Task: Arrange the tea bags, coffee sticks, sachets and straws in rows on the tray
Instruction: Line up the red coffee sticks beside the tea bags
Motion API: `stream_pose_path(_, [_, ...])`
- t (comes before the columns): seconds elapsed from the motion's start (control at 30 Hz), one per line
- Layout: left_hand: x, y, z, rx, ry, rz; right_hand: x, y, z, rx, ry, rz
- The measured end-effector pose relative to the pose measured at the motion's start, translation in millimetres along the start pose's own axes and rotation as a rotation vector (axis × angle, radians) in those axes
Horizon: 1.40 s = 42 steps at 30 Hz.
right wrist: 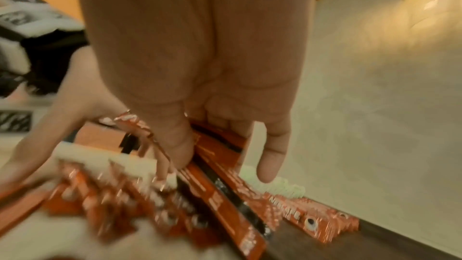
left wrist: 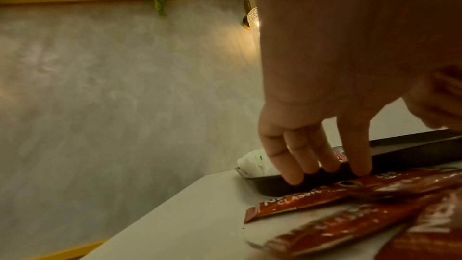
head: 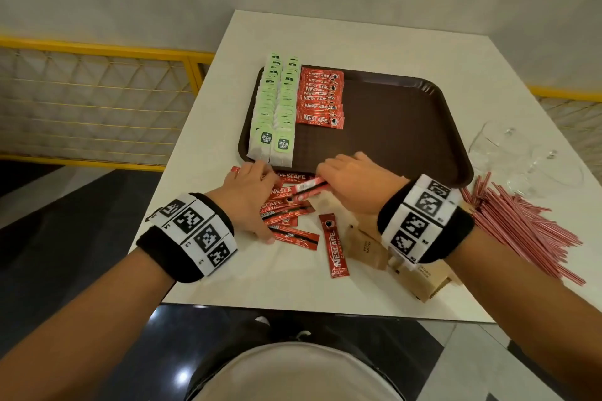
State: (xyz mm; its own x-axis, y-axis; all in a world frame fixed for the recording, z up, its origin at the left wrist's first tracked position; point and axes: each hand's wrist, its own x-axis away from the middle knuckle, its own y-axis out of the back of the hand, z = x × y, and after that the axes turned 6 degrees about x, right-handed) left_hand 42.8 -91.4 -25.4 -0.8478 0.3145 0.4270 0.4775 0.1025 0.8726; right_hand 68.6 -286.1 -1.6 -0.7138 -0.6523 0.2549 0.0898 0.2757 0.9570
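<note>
Right hand [right wrist: 200, 78] pinching coffee sticks [right wrist: 225, 195], left hand [head: 247, 195] spread over pile

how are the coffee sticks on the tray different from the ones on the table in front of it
The coffee sticks on the tray lie parallel in one overlapping row beside the tea bags; the coffee sticks on the table lie scattered at mixed angles. Those on the tray are untouched, while the left hand rests on the loose ones and the right hand grips a few. Both are the same red Nescafe Classic sticks.
</note>
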Motion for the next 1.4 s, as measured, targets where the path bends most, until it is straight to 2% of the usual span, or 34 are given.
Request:
stream_pose_path(0.07, [-1,-1,1,0.021,-0.006,0.031,12,10,-1,-0.153,-0.074,-0.006])
stream_pose_path(0.17, [-1,-3,2,0.040,0.005,0.066,24,10,8,-0.322,-0.176,0.079])
stream_pose_path(0.27, [0,-5,-1,0.039,0.011,0.078,25,-2,19,-0.226,-0.252,0.228])
stream_pose_path(0.33, [1,-6,-1,0.044,-0.002,0.081,22,-7,26,-0.103,-0.224,0.327])
stream_pose_path(0.43, [5,-4,4,0.001,0.012,0.082,15,-9,32,-0.130,-0.203,0.386])
stream_pose_path(0.63, [15,-3,12,0.070,0.090,0.134,6,-6,36,-0.195,-0.218,0.305])
stream_pose_path(0.8, [16,-9,6,0.090,0.080,0.081,4,-1,35,-0.296,-0.279,0.211])
stream_pose_path(0.97, [14,-11,-2,0.072,0.058,0.058,-8,11,25,-0.393,-0.256,0.095])
stream_pose_path(1.13, [13,-14,-8,-0.016,0.049,0.072,-17,15,35,-0.355,-0.223,0.104])
stream_pose_path(1.4, [14,-12,-6,-0.010,0.047,0.120,-34,4,42,-0.215,-0.206,0.189])
